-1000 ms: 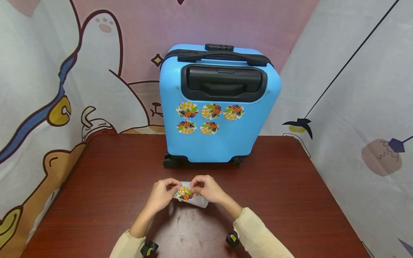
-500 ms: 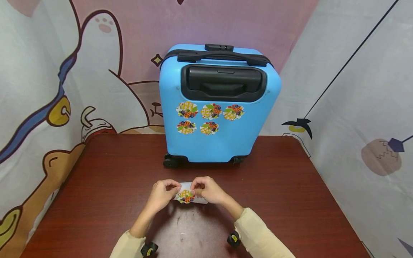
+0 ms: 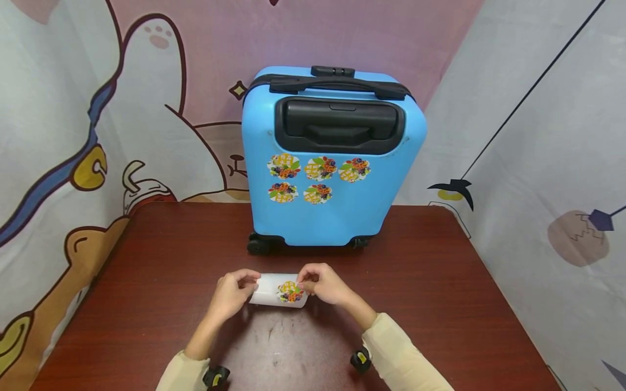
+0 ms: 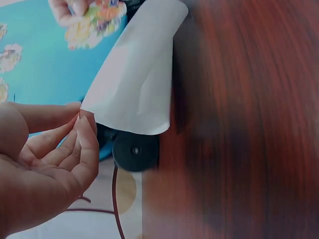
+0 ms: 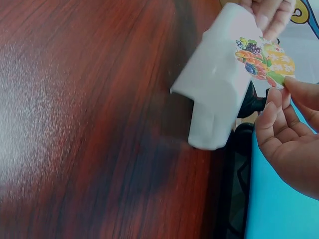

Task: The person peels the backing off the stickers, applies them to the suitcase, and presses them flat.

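In the head view, my left hand (image 3: 230,296) pinches the left edge of a curved white backing sheet (image 3: 269,292) above the table. Its thumb and fingertips meet at the sheet's corner in the left wrist view. My right hand (image 3: 325,285) pinches a round fruit-print sticker (image 3: 290,291) by its edge. In the right wrist view, the sticker (image 5: 264,59) sticks out past the sheet's edge and overlaps part of the white sheet (image 5: 219,84). Beyond both hands, a blue suitcase (image 3: 323,220) stands upright, several matching fruit stickers (image 3: 318,194) in two rows on its front.
The suitcase's black wheels (image 3: 258,245) rest on the reddish-brown wooden table (image 3: 430,304) near its back edge. A cartoon-printed cloth (image 3: 205,70) hangs behind and to both sides. Dark bands with small devices (image 3: 361,359) sit at both wrists.
My left hand has moved left with the white sheet, and my right hand has moved right and slightly up with the sticker. More bare white sheet now shows left of the sticker.
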Demonstrator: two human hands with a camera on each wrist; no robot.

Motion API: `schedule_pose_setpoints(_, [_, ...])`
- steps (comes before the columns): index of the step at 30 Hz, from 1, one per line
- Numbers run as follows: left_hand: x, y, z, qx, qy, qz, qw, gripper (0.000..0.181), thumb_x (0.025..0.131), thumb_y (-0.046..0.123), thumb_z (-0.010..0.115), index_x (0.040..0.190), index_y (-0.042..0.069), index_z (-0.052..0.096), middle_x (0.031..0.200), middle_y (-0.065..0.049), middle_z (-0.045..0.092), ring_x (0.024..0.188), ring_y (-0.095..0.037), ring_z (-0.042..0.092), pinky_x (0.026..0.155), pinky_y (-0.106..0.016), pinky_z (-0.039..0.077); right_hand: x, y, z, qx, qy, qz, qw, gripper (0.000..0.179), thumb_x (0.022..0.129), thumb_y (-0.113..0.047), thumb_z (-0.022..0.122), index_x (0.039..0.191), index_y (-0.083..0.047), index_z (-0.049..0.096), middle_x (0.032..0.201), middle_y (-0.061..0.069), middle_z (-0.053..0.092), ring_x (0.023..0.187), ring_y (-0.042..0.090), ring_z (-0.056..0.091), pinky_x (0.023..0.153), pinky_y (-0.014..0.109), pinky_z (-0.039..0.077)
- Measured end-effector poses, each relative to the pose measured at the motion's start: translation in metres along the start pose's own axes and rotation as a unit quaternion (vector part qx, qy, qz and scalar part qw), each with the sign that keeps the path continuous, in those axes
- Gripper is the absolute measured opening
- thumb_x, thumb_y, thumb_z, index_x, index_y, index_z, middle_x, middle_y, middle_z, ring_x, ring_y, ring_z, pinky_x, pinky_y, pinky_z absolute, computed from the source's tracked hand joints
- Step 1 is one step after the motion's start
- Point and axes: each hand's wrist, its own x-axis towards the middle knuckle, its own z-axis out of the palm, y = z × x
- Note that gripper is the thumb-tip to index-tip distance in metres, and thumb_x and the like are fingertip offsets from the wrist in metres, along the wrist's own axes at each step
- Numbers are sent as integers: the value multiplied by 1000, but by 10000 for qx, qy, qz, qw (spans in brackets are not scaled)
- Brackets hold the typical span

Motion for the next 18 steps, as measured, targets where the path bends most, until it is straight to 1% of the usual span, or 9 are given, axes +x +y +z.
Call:
schedule_pose_setpoints(1, [0, -2, -3, 16, -15, -32, 10000, 18, 78, -4, 66, 95, 1, 68, 84, -9, 67, 71, -17, 60, 58, -25, 45, 0, 1, -1, 16, 21, -18, 10000, 5, 82, 13, 56, 81, 10, 59, 72, 24, 56, 58, 30, 52, 52, 37, 46])
schedule_pose_setpoints(3, [-1, -6, -8, 68, -47, -120, 9999, 21, 78, -5, 66, 98, 1, 67, 87, -11, 67, 73, -18, 61, 58, -26, 45, 0, 2, -4, 59, 62, -18, 10000, 5, 82, 13, 56, 80, 9, 59, 72, 26, 55, 59, 36, 52, 52, 38, 46])
schedule_pose_setpoints(4, [-2, -8, -10, 83, -68, -181, 9998, 23, 78, -4, 66, 100, 1, 66, 88, -11, 67, 74, -19, 62, 59, -26, 45, -1, 3, -6, 78, 82, 2, 9999, 5, 82, 12, 56, 81, 10, 59, 72, 26, 56, 59, 38, 52, 52, 37, 47])
schedule_pose_setpoints(6, [-3, -13, -16, 118, -98, -265, 9995, 24, 78, -4, 66, 101, 1, 66, 90, -11, 67, 75, -20, 63, 60, -27, 46, -1, 4, -9, 84, 116, 31, 9999, 4, 82, 12, 56, 82, 10, 59, 72, 27, 56, 62, 42, 52, 51, 31, 46])
schedule_pose_setpoints(9, [-5, -22, -22, 158, -153, -369, 9991, 24, 78, -5, 65, 101, 1, 66, 91, -10, 67, 76, -21, 64, 62, -29, 47, -2, 5, -13, 86, 194, 115, 9997, 3, 83, 10, 57, 84, 11, 59, 73, 27, 56, 62, 42, 52, 51, 23, 43])
schedule_pose_setpoints(12, [-6, -29, -27, 219, -174, -436, 9987, 24, 77, -5, 65, 101, 0, 65, 90, -10, 66, 76, -21, 63, 64, -30, 47, -2, 7, -17, 82, 259, 146, 9995, 4, 83, 8, 58, 84, 12, 59, 74, 28, 56, 63, 42, 52, 52, 24, 44])
schedule_pose_setpoints(15, [-8, -34, -29, 236, -168, -528, 9982, 25, 77, -5, 65, 102, 0, 64, 88, -10, 66, 73, -19, 61, 62, -29, 47, -2, 8, -19, 99, 300, 175, 9993, 5, 83, 8, 58, 84, 12, 59, 75, 29, 56, 64, 43, 52, 52, 26, 45])
schedule_pose_setpoints(18, [-9, -37, -30, 125, -179, -645, 9977, 25, 77, -5, 64, 102, -1, 63, 87, -11, 66, 66, -19, 60, 55, -27, 47, -3, 9, -21, 77, 295, 200, 9993, 5, 84, 7, 58, 84, 11, 59, 75, 29, 56, 65, 45, 52, 52, 25, 45])
